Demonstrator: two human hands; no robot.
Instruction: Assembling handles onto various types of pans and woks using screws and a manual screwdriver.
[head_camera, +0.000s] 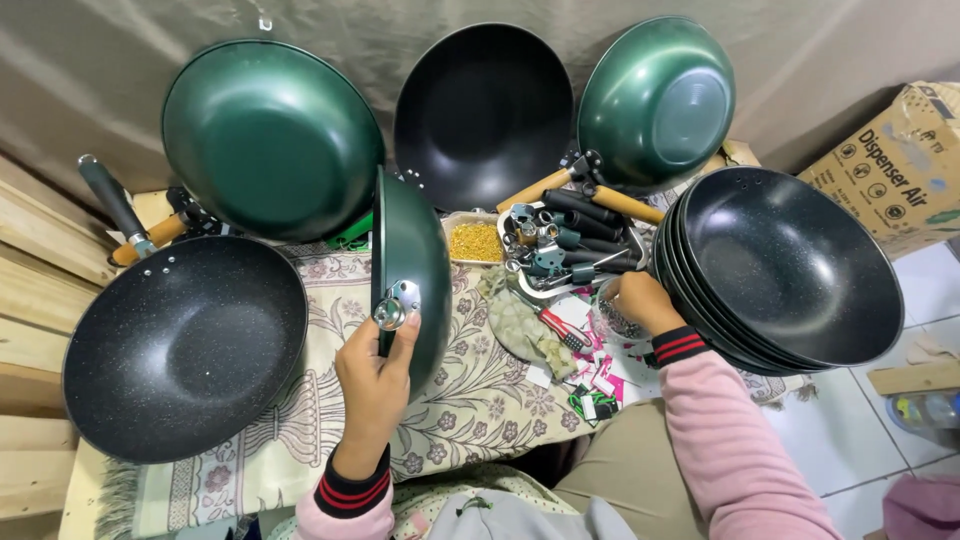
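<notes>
Head view shows the left hand (375, 385) gripping a green wok (410, 275) on edge, thumb by its metal bracket (397, 303). To its right, the right hand (640, 300) closes on a small clear bag (612, 322). Pink and white labels (598, 375) lie below that hand; a brown cardboard box (900, 165) stands far right.

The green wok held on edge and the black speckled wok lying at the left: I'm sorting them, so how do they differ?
The green wok held on edge stands upright in the left hand; the black speckled wok lies flat on the patterned cloth, mouth up. The first shows its plain glossy green outside; the second shows its dark speckled inside. The first shows a metal bracket on its rim; none shows on the second. Both are round and handleless.
</notes>
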